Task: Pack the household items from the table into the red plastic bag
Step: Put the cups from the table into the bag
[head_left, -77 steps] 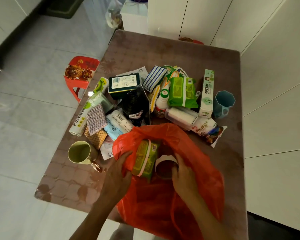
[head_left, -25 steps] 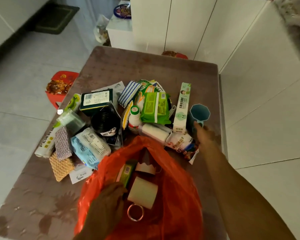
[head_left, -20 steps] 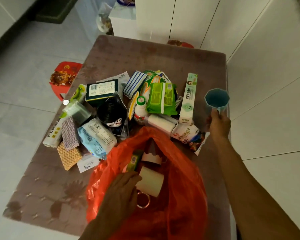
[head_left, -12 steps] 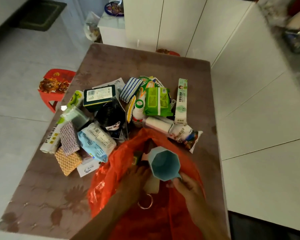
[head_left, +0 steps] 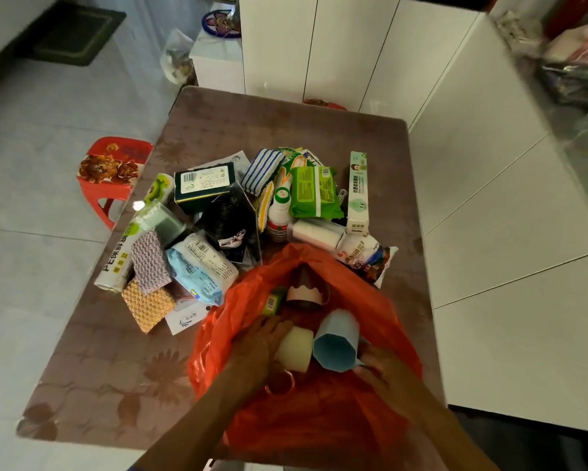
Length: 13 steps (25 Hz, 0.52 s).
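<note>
Pile on table (head_left: pixel 370 137) from nine to one o'clock mostly unpacked — left hand (head_left: pixel 263 341) fingers flat on cream cup (head_left: pixel 294 348), right hand (head_left: pixel 379 367) gripping blue cup (head_left: pixel 335 339) inside red plastic bag (head_left: pixel 319 419) at six — few items in.

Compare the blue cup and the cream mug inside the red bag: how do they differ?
The blue cup has a faceted, angular rim; the cream mug is round. The blue cup's open mouth faces the camera, while the cream mug shows its outer wall. The right hand holds the blue cup; the left hand rests against the cream mug. Both lie tipped, side by side, inside the red plastic bag.
</note>
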Motion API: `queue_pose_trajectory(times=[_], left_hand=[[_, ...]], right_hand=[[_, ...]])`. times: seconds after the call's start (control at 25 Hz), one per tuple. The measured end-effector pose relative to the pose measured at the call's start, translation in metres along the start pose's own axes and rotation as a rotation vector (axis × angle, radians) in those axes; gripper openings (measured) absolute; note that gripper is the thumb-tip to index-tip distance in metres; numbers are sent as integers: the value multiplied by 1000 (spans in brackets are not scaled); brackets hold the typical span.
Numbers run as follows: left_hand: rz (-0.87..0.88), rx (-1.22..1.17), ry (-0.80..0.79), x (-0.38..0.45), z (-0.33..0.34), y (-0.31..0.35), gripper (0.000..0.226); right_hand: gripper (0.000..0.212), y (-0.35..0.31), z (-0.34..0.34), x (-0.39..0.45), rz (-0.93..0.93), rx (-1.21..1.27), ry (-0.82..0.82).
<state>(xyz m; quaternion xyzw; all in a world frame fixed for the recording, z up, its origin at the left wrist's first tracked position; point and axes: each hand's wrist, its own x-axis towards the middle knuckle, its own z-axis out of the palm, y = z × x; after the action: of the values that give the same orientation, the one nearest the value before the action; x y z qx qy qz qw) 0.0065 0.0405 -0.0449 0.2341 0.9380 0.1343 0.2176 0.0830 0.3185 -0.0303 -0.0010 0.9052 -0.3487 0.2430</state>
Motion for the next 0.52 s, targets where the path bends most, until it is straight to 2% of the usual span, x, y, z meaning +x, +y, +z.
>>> queue_pose_trajectory(times=[0.12,0.16,0.24,0.4,0.44,0.52], left_hand=[[-13,4,38,0,4,-2,77],[-29,18,40,0,4,-1,78],[-70,35,38,-1,4,3,80],[-129,3,-2,-4,5,-1,88],[-130,3,-16,-5,7,-2,87],[-146,-8,-15,-7,8,-2,82]], right_hand=[[24,4,22,26,26,-341,248],[28,-1,25,36,66,-425,277],[49,-7,22,44,121,-501,293],[94,21,11,19,284,-415,324],[101,30,13,11,330,-330,338],[103,37,19,3,302,-104,417]])
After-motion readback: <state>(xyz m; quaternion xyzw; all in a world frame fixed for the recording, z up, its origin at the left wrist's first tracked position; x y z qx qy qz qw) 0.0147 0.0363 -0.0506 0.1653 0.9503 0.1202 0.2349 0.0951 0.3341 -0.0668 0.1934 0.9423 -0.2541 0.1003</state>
